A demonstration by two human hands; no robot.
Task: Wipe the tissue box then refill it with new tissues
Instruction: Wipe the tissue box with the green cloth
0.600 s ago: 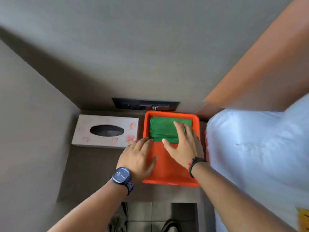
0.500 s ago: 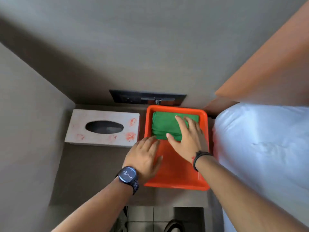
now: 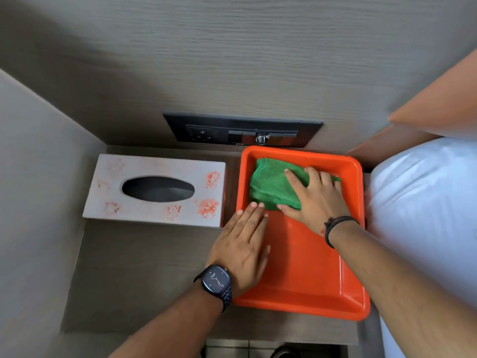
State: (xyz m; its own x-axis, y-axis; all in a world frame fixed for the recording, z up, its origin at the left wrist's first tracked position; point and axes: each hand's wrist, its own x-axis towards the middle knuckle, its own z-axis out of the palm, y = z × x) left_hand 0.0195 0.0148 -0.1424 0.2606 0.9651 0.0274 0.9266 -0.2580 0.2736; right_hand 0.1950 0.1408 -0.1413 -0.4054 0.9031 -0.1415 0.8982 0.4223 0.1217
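Bedside shelf (image 3: 144,270), grey wood grain, set in a corner under a wall switch panel (image 3: 242,131)

Tissue box (image 3: 154,189) sits at the shelf's far left, grey-white top with faded red floral marks, oval slot dark, no tissue showing in it. Just beside it on the right, an orange tray (image 3: 307,275); narrow gap between the two

Green cloth (image 3: 273,184) lies folded in the far end of the tray. Right hand (image 3: 316,200) is on top of it, fingers spread and curling over the cloth, thumb at its near edge; black cord bracelet (image 3: 335,227) on the wrist

Left hand (image 3: 244,244) lies flat across the tray's left rim, fingers straight and together, holding nothing; dark wristwatch (image 3: 216,280) on that wrist

White pillow (image 3: 426,202) at right, touching the tray's right side
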